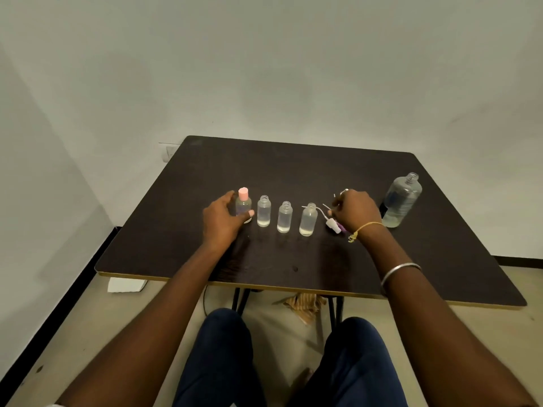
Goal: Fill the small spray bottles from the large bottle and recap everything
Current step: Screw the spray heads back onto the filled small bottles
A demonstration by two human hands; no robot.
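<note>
My left hand [223, 220] curls around the small clear plastic spray bottle with the pink cap [243, 204], thumb in front and fingers behind, at the left end of a row that runs across the middle of the dark brown table [293, 168]. Three more small clear bottles [264, 211] [284, 217] [308, 220] stand uncapped in that row, each apart from its neighbour, each holding a little clear liquid. My right hand [355, 211] rests just right of the row, fingers bunched over loose white and purple spray caps with thin tubes [333, 224]; I cannot tell whether they grip any. The large clear plastic bottle [402, 199] stands open near the right edge. The far half and the near edge lie bare.
</note>
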